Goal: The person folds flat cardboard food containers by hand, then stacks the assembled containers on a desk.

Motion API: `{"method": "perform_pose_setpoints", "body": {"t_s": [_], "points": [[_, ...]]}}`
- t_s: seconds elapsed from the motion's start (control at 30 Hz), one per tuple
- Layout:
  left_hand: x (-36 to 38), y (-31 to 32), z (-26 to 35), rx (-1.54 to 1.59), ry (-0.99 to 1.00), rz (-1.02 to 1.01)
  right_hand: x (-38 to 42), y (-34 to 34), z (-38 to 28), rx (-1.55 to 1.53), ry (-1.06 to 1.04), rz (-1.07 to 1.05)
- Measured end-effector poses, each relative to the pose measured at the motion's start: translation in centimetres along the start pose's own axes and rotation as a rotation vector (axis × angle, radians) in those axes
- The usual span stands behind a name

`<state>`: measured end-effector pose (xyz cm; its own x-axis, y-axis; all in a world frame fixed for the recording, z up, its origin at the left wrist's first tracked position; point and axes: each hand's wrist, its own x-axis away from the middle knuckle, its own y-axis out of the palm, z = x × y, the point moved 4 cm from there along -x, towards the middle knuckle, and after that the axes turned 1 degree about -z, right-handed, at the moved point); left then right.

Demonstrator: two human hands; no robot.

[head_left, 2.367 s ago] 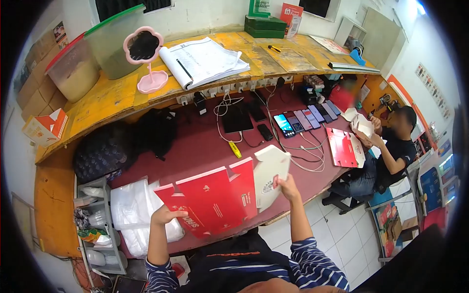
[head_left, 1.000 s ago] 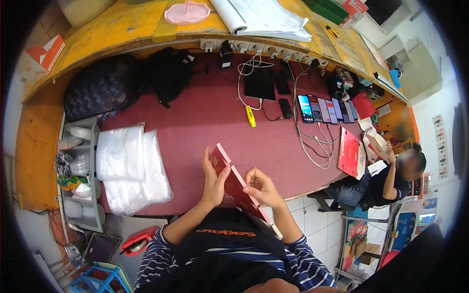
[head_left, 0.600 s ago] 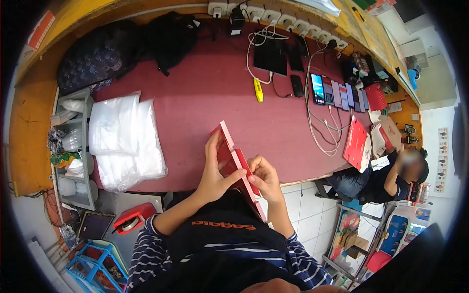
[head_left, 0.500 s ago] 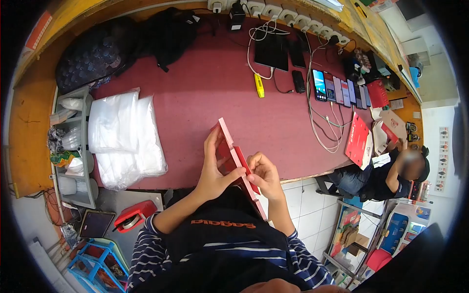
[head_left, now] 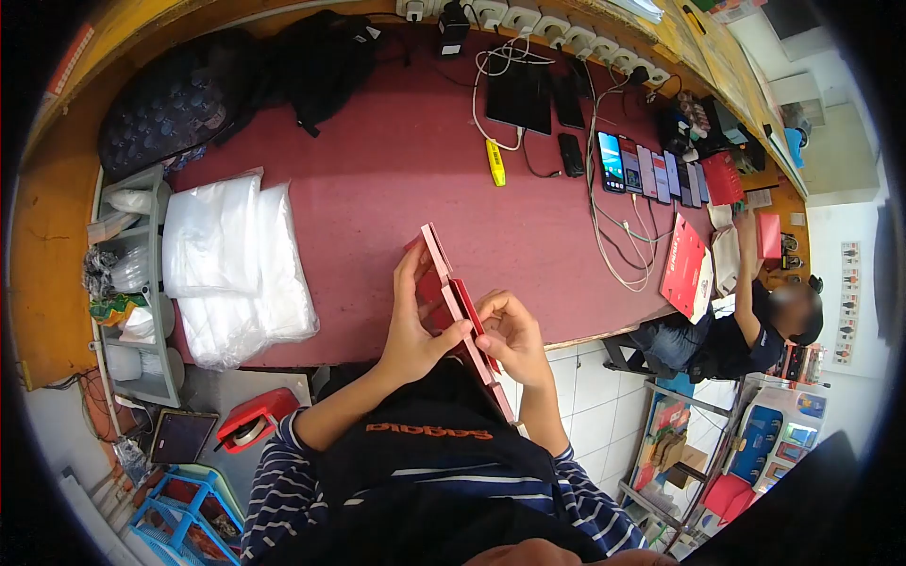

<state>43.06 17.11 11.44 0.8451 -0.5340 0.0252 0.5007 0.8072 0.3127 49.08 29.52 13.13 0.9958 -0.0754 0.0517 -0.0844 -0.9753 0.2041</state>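
A thin red cardboard box (head_left: 453,300), its pale pink edge turned up toward me, is held tilted over the table's front edge. My left hand (head_left: 415,325) grips it from the left, the thumb pressed on the pink edge and the fingers along the far side. On the right, the curled fingers of my right hand (head_left: 511,341) pinch a red flap (head_left: 469,304) that stands out from the box. Most of the box's broad faces are hidden by the steep angle.
Clear plastic bags (head_left: 236,269) lie stacked on the left of the maroon table (head_left: 377,198). A yellow highlighter (head_left: 495,162), a tablet (head_left: 519,99), cables and several phones (head_left: 612,160) occupy the back right. A co-worker (head_left: 746,325) sits at the right beside red packaging (head_left: 687,269).
My hands and the box stay nearly the same. The view has shifted slightly, and the co-worker's arm now reaches farther across the table, with a red box near that hand.
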Motion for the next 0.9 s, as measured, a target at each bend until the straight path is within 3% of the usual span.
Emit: {"method": "perform_pose_setpoints", "body": {"t_s": [0.33, 0.43, 0.53, 0.57, 0.63, 0.9], "points": [[0.2, -0.3, -0.3, -0.025, 0.020, 0.012, 0.1, 0.1, 0.1, -0.084, 0.032, -0.035], [0.2, -0.3, -0.2, 0.048, -0.012, -0.012, 0.5, -0.2, -0.9, -0.101, 0.018, 0.119], [0.2, -0.5, -0.6, 0.029, 0.061, -0.006, 1.2, -0.8, -3.1, 0.513, -0.031, 0.280], [0.2, -0.6, -0.7, 0.018, 0.061, -0.004, 1.1, -1.1, -3.8, 0.514, -0.034, 0.280], [0.2, -0.6, -0.7, 0.008, 0.061, -0.003, 0.7, -0.6, -4.5, 0.868, 0.016, -0.021], [0.2, -0.7, -0.8, 0.004, 0.033, -0.047, 0.1, 1.1, -4.6, 0.741, -0.113, -0.001]]}}
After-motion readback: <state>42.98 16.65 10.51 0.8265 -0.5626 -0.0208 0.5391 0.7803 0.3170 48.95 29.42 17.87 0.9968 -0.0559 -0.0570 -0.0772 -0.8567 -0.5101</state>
